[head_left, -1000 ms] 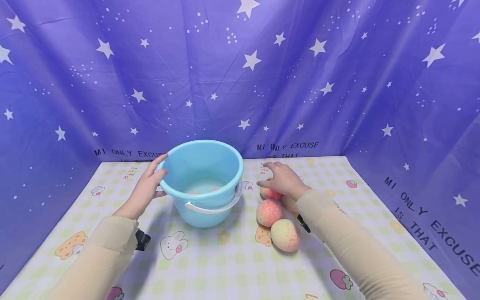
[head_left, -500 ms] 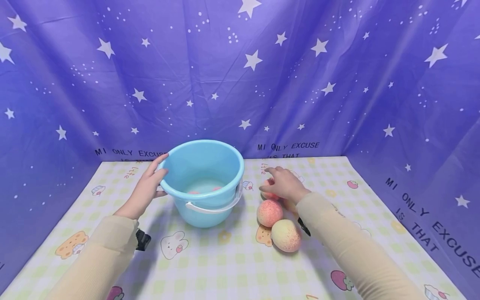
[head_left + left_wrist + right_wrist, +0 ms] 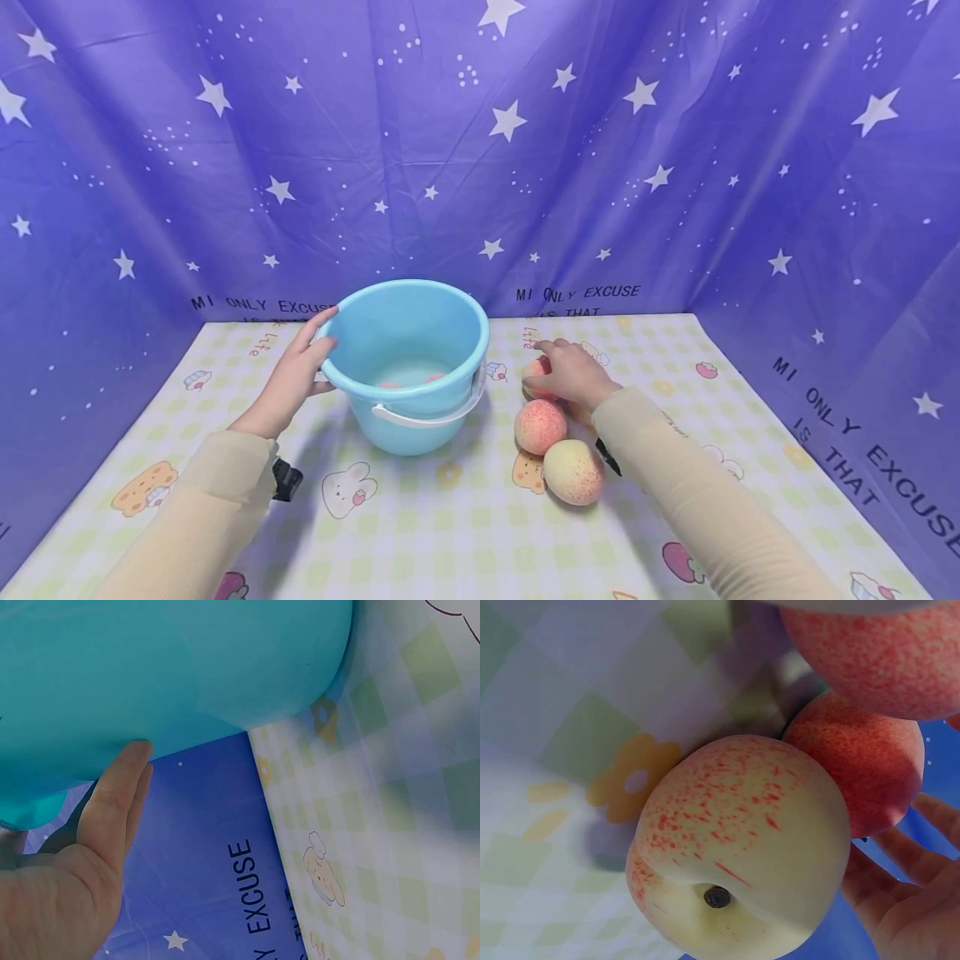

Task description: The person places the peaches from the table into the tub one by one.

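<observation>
In the head view a light-blue bucket (image 3: pixel 408 417) with a white handle stands left of centre. My left hand (image 3: pixel 288 375) grips its rim from the left. The left wrist view shows straight fingers (image 3: pixel 112 799) against the bucket's outer wall. Right of the bucket, my right hand (image 3: pixel 573 375) grips the farthest red peach (image 3: pixel 536 379) from above, fingers round its far side. In the right wrist view that red peach (image 3: pixel 862 765) lies behind a pale, red-speckled peach (image 3: pixel 742 840), which the hand mostly hides in the head view.
A red peach (image 3: pixel 540 427) and a pale yellow peach (image 3: pixel 573 472) lie nearer on the checked tablecloth (image 3: pixel 435 533). Inside the bucket, small pink patches (image 3: pixel 433 377) show low down, mostly hidden by the near rim. A purple star-patterned curtain (image 3: pixel 420 150) surrounds the table's back and sides.
My right hand has lowered and its fingers have come in round the farthest red peach. The left hand and the bucket stay in place.
</observation>
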A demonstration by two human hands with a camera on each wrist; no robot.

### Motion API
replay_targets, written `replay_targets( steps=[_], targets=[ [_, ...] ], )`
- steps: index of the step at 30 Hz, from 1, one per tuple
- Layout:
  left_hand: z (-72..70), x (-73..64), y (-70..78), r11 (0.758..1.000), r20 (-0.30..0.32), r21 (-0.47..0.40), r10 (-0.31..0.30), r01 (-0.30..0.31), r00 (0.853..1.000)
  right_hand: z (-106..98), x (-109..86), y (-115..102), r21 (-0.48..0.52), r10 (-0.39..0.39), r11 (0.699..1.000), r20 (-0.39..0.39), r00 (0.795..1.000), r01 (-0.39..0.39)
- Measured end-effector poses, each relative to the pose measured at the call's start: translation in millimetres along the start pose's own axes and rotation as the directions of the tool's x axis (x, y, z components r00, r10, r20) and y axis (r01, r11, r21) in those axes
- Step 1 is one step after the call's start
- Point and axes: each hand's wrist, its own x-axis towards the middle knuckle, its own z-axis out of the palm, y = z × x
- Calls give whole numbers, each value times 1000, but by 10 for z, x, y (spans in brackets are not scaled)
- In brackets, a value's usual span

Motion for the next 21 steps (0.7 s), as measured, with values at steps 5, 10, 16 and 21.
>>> replay_targets(
  steps=[5,10,16,21],
  targets=[
    [0,13,-7,1000,0,-5,-2,2,1000,30,12,24,16,24,1000,11,1000,-24],
    [-6,18,-12,1000,-3,-7,-3,3,1000,61,22,35,7,17,1000,4,1000,-17],
    [-4,12,-6,1000,-3,-8,-1,1,1000,95,13,45,28,19,999,2,1000,-19],
    [-3,17,-5,1000,-1,-10,0,0,1000,121,6,60,40,32,999,7,999,-32]
  ],
)
